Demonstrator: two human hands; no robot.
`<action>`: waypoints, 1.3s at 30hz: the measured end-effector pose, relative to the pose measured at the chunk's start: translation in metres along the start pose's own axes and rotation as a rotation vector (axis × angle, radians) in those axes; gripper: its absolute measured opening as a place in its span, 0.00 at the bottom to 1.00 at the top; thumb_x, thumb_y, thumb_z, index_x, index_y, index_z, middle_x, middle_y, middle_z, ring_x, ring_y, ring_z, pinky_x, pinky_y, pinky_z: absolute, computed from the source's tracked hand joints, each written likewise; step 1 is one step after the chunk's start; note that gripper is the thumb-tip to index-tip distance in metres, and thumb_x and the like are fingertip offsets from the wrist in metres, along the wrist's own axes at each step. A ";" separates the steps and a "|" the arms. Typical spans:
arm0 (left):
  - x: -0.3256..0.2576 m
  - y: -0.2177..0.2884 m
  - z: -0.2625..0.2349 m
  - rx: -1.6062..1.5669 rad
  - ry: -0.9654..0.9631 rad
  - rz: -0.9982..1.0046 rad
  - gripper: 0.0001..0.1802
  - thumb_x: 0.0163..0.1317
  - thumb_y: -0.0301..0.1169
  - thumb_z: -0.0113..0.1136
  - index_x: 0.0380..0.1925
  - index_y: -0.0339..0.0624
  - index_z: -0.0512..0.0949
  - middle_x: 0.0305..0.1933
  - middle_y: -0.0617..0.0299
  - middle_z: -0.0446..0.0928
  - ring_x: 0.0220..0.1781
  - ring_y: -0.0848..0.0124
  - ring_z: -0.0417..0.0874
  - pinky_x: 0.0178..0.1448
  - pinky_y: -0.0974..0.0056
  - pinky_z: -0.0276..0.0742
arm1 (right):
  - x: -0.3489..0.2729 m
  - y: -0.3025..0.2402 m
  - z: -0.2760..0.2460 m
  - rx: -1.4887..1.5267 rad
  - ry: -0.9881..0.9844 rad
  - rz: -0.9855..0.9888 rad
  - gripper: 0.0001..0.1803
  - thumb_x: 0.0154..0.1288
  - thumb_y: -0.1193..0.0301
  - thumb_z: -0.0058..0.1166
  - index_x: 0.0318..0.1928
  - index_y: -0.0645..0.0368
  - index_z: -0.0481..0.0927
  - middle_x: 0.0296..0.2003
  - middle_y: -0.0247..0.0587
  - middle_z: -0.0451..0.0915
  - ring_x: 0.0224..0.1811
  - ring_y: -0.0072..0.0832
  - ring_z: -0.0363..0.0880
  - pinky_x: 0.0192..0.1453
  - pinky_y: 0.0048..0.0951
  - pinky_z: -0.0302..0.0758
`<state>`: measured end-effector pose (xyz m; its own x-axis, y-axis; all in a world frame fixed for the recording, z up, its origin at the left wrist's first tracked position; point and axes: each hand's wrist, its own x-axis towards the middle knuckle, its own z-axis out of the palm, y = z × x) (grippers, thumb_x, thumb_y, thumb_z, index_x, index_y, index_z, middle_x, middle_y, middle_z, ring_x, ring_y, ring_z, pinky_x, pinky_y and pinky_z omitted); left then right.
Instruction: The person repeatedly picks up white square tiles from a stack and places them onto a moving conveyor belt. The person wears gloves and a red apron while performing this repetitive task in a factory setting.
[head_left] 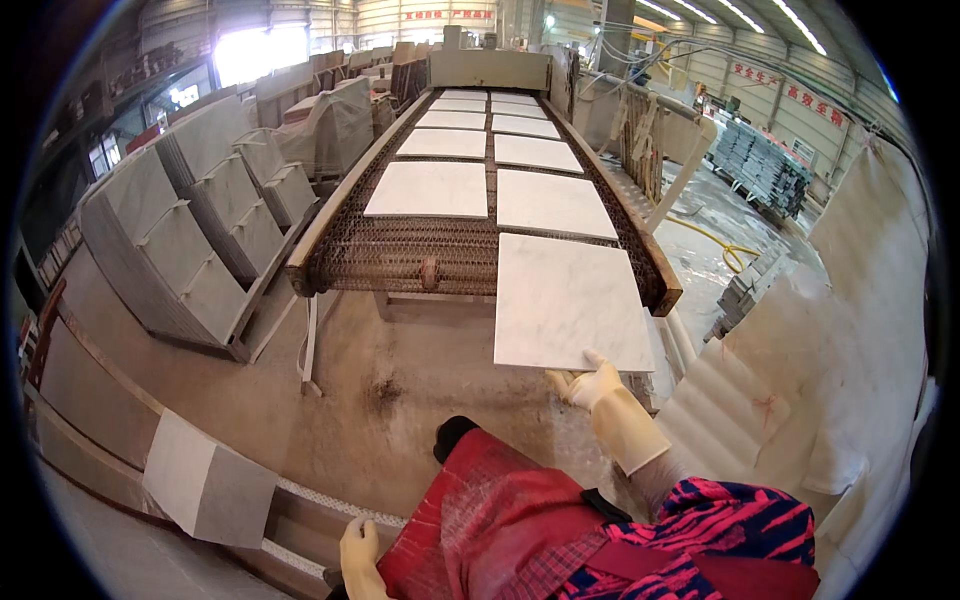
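Note:
My right hand [594,385], in a cream rubber glove, grips the near edge of a white stone tile [570,305]. Its thumb lies on top, and the fingers go underneath out of sight. The tile's far part rests on the right row of a mesh conveyor [400,255]; its near part juts past the conveyor's end. Low at the left, my left hand [361,555], gloved alike, is beside a rail with a white perforated strip [305,560]. It appears to hold nothing, its visible fingers slightly apart. Near it, several tiles [205,480] stand in a stack on the rails.
Two rows of white tiles [430,190] run along the conveyor to a pale housing [490,70] at its far end. Leaning slabs [170,230] stand on racks at the left. Plastic sheeting [830,330] hangs at the right, near a yellow hose [735,255] on the floor.

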<state>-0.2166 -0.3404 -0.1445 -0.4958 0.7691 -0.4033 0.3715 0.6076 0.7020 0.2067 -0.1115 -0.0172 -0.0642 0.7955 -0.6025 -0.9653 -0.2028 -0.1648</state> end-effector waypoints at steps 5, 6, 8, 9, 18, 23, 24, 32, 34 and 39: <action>-0.014 0.013 -0.004 0.234 -0.101 0.018 0.23 0.59 0.43 0.49 0.49 0.43 0.77 0.50 0.49 0.78 0.55 0.54 0.77 0.58 0.58 0.71 | -0.006 0.007 0.004 -0.046 0.025 -0.056 0.22 0.68 0.62 0.40 0.58 0.59 0.64 0.59 0.51 0.69 0.60 0.51 0.69 0.57 0.60 0.69; -0.012 0.008 -0.003 0.249 -0.109 0.027 0.23 0.59 0.43 0.49 0.49 0.44 0.78 0.50 0.50 0.78 0.55 0.54 0.77 0.58 0.58 0.71 | -0.006 0.008 0.004 -0.028 0.019 -0.055 0.22 0.68 0.62 0.40 0.58 0.59 0.64 0.59 0.51 0.69 0.61 0.51 0.69 0.57 0.60 0.69; -0.009 0.003 0.001 0.224 -0.075 0.076 0.23 0.58 0.42 0.49 0.48 0.41 0.78 0.48 0.47 0.79 0.53 0.55 0.78 0.57 0.58 0.71 | -0.004 0.009 0.002 0.011 0.011 -0.054 0.22 0.69 0.62 0.39 0.58 0.60 0.64 0.59 0.51 0.69 0.61 0.51 0.69 0.58 0.60 0.68; -0.009 0.003 0.002 0.213 -0.059 0.101 0.23 0.57 0.42 0.50 0.47 0.40 0.78 0.47 0.46 0.79 0.53 0.55 0.79 0.56 0.58 0.72 | -0.003 0.008 0.001 -0.001 0.010 -0.056 0.22 0.69 0.62 0.39 0.58 0.60 0.64 0.59 0.51 0.69 0.61 0.50 0.69 0.59 0.59 0.68; -0.004 0.011 0.006 0.248 -0.137 0.052 0.24 0.58 0.43 0.49 0.50 0.43 0.77 0.51 0.47 0.77 0.56 0.53 0.76 0.59 0.57 0.70 | -0.001 0.010 0.001 -0.049 0.014 -0.093 0.21 0.70 0.62 0.38 0.58 0.60 0.64 0.60 0.49 0.68 0.64 0.46 0.65 0.62 0.56 0.65; -0.002 0.015 0.008 0.237 -0.142 0.051 0.24 0.58 0.44 0.49 0.51 0.44 0.77 0.51 0.46 0.77 0.57 0.52 0.76 0.60 0.57 0.70 | -0.008 0.013 0.006 0.010 -0.002 -0.109 0.21 0.71 0.63 0.36 0.59 0.61 0.63 0.61 0.50 0.67 0.64 0.46 0.65 0.63 0.56 0.65; -0.001 0.014 0.008 0.238 -0.143 0.054 0.24 0.58 0.44 0.49 0.51 0.45 0.77 0.51 0.46 0.77 0.57 0.52 0.76 0.60 0.57 0.69 | -0.007 0.014 0.006 -0.007 0.006 -0.119 0.21 0.71 0.64 0.36 0.59 0.62 0.63 0.61 0.50 0.67 0.64 0.46 0.65 0.63 0.56 0.66; -0.003 0.006 0.010 0.258 -0.132 0.077 0.24 0.59 0.45 0.49 0.51 0.45 0.77 0.51 0.46 0.77 0.57 0.52 0.76 0.60 0.57 0.70 | 0.010 0.007 -0.004 -0.022 -0.049 -0.133 0.21 0.70 0.63 0.38 0.58 0.64 0.63 0.59 0.56 0.68 0.61 0.50 0.68 0.61 0.57 0.68; -0.004 0.005 0.010 0.264 -0.122 0.073 0.24 0.59 0.45 0.49 0.50 0.45 0.77 0.50 0.46 0.78 0.56 0.52 0.76 0.60 0.57 0.70 | 0.008 0.009 -0.002 -0.052 -0.028 -0.145 0.21 0.70 0.64 0.38 0.57 0.63 0.63 0.58 0.56 0.68 0.61 0.50 0.68 0.61 0.56 0.68; -0.004 0.007 0.010 0.278 -0.137 0.056 0.24 0.59 0.45 0.50 0.50 0.43 0.77 0.49 0.46 0.78 0.55 0.52 0.77 0.59 0.57 0.70 | 0.014 0.005 -0.007 -0.054 -0.052 -0.141 0.22 0.70 0.63 0.36 0.59 0.63 0.62 0.61 0.53 0.66 0.63 0.48 0.66 0.62 0.55 0.66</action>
<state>-0.2041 -0.3378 -0.1439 -0.3654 0.8110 -0.4569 0.6050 0.5800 0.5455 0.2033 -0.1059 -0.0319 0.0567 0.8467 -0.5290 -0.9506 -0.1162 -0.2879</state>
